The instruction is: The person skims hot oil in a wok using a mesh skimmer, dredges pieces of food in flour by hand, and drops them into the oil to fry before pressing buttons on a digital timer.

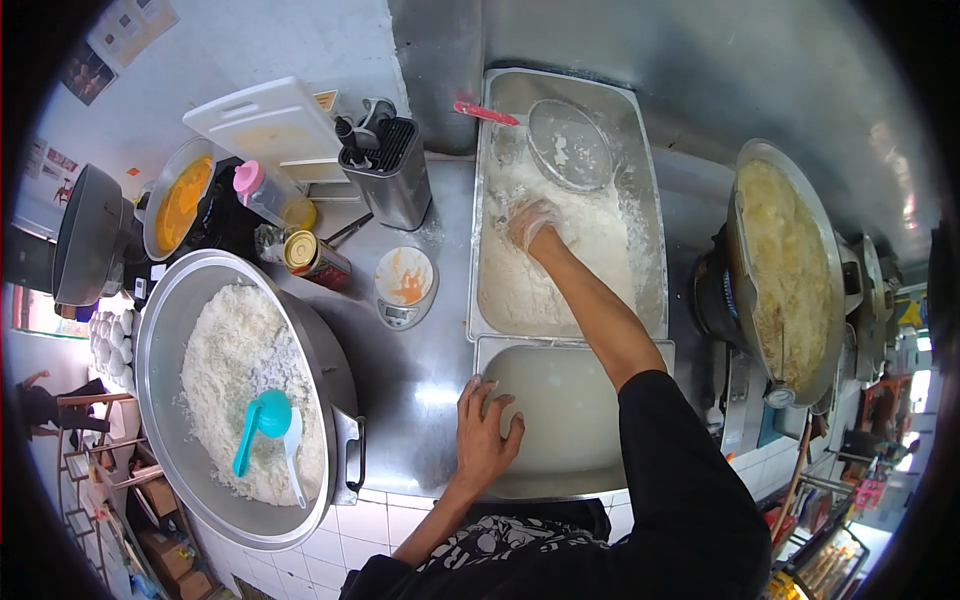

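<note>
My right hand [533,222] is down in a deep metal tray, its fingers coated white and partly sunk in white flour [590,250]. Whether those fingers are closed on anything is hidden. A round sieve [570,145] with a red handle leans at the far end of this tray, some white clumps on its mesh. My left hand [485,432] rests by the left rim of a nearer metal tray [560,400], fingers apart and holding nothing. Cloudy, whitish liquid fills that nearer tray.
Left stands a large pot [150,340] of white rice with a turquoise scoop [268,415]. A kitchen scale [405,290], a can [315,258] and a knife block [390,175] are on the counter. To the right, a wide wok [742,200] holds bubbling oil.
</note>
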{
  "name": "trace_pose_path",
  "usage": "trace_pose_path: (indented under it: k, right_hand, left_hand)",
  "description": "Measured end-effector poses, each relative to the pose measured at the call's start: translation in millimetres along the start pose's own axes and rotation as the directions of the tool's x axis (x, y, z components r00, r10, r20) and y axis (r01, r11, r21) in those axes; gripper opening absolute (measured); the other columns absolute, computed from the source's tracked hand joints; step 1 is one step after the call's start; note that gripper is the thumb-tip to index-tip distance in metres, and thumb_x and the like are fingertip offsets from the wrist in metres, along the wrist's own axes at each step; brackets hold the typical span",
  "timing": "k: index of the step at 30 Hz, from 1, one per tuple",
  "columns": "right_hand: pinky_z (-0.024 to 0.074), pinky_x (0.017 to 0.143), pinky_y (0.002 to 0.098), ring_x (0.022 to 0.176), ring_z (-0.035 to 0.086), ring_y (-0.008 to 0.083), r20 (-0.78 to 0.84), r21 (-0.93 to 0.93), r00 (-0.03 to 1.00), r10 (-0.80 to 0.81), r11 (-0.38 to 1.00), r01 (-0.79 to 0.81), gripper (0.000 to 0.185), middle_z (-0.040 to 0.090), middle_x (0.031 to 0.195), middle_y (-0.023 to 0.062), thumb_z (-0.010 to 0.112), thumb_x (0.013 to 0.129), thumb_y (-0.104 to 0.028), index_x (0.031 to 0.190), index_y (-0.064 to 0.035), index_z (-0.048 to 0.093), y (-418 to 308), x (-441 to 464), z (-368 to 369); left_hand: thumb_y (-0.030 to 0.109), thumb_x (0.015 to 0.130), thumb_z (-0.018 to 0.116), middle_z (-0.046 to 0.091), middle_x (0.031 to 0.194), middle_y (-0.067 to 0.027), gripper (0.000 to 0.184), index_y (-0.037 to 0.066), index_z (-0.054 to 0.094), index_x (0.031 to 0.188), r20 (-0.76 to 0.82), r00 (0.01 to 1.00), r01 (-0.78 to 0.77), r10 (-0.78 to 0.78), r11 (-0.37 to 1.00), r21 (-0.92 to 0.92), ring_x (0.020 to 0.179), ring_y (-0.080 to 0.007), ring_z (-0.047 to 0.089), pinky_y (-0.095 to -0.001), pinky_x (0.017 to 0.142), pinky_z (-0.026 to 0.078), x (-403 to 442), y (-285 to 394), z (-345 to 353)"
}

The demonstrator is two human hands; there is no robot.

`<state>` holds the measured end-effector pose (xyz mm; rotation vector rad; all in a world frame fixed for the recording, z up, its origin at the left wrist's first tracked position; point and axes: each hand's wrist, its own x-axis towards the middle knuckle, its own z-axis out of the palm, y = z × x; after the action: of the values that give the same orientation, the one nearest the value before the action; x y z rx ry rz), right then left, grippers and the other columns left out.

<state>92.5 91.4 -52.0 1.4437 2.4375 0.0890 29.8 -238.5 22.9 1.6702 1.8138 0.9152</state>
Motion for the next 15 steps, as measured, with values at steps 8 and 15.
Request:
trace_pose_path:
  k: [8,15]
  right_hand:
    - [0.0486,0.076,0.0369,0.095,0.06,0.0285,0.009,0.08,0.997,-0.073,0.994,0.072,0.029,0.061,0.104,0.016,0.044,0.081,-0.016,0.096,-0.0024,0.065,16,25,6]
    - [0.048,0.077,0.0381,0.095,0.06,0.0288,0.074,0.036,0.996,-0.047,0.998,0.045,0.028,0.062,0.104,0.0145,0.045,0.081,-0.017,0.095,-0.002,0.065,-1,23,8]
  left_hand:
    - [0.011,0.071,0.063,0.046,0.114,-0.0167,0.026,0.005,0.057,0.095,-0.02,1.0,0.012,-0.013,0.999,-0.039,0.119,-0.0381,0.033,-0.0461,0.096,0.032,-1,-2,0]
    - [0.012,0.074,0.062,0.046,0.115,-0.0204,0.027,0.003,0.055,0.099,0.011,1.0,-0.002,0.002,1.0,-0.017,0.118,-0.0399,0.034,-0.0456,0.097,0.032,0,0,-3]
